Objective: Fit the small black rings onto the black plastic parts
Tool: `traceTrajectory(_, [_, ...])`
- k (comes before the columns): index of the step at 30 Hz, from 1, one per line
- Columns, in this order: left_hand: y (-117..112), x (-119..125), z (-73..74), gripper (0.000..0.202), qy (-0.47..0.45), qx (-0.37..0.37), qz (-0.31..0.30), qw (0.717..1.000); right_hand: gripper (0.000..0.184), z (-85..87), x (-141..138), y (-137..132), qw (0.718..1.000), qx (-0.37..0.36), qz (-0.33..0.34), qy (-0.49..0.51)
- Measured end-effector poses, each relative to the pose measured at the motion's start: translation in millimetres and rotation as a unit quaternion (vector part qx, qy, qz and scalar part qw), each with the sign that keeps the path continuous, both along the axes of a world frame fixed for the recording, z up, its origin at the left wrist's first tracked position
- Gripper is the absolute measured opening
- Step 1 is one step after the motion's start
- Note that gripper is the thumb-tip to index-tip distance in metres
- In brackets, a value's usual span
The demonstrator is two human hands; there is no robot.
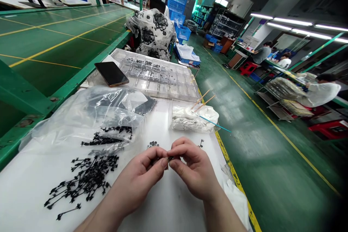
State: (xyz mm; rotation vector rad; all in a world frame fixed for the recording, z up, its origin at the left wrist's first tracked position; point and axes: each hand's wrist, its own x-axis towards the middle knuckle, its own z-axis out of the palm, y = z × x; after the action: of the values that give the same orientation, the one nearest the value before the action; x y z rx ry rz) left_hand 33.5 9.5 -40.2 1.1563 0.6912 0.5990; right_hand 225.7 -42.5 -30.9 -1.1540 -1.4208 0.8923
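My left hand [138, 177] and my right hand [194, 170] meet above a white work surface [168, 214]. Their fingertips pinch a tiny dark part [170, 158] between them, and the fingers largely hide it. A small cluster of black parts [153, 144] lies just beyond my left fingers. Another small black piece [201, 144] sits beyond my right hand. To the left of my left hand lies a heap of black moulded sprigs [84, 179], with more in and around a clear plastic bag [81, 119].
A clear compartment tray [154, 72] holding small dark parts lies ahead, with a smartphone [111, 73] on its left edge. A clear box of white cloth [190, 119] holds wooden sticks and a blue stick. A co-worker [152, 32] sits beyond, beside a green conveyor table [62, 40].
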Motion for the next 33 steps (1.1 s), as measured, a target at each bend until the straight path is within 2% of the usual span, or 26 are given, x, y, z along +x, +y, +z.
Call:
traceTrajectory(4, [0.1,-0.5,0.8,0.042,0.025,0.009,-0.003,1.000,0.008,1.5,0.2,2.6,1.000,0.005,-0.010,-0.003])
traceTrajectory(7, [0.6,-0.6,0.3,0.043,0.032,-0.010,0.022,0.999,0.014,1.1,0.3,4.2,1.000,0.000,-0.027,-0.007])
traceTrajectory(13, [0.8,6.2,-0.1,0.045,-0.032,-0.115,0.054,0.991,0.019,-2.5,0.4,3.7,0.999,-0.005,-0.047,0.021])
traceTrajectory(18, [1.4,9.4,3.0,0.055,-0.111,-0.215,0.093,0.966,0.015,-4.8,0.9,3.5,0.997,-0.009,-0.061,0.057])
traceTrajectory(23, [5.7,4.4,0.9,0.053,-0.114,-0.257,0.096,0.955,0.012,-5.0,0.0,2.2,0.996,-0.008,-0.064,0.065])
traceTrajectory(27, [5.7,0.5,2.4,0.040,-0.087,-0.212,0.088,0.969,0.011,-5.0,-1.6,0.3,0.996,-0.010,-0.056,0.061])
traceTrajectory(30, [4.0,-2.6,7.1,0.031,-0.024,-0.073,0.052,0.996,0.010,-4.4,-3.0,-0.4,0.997,0.000,-0.047,0.055])
traceTrajectory(33, [3.1,-4.5,9.2,0.033,0.037,0.065,-0.004,0.997,0.008,-3.1,-3.8,0.7,0.998,0.032,-0.042,0.021])
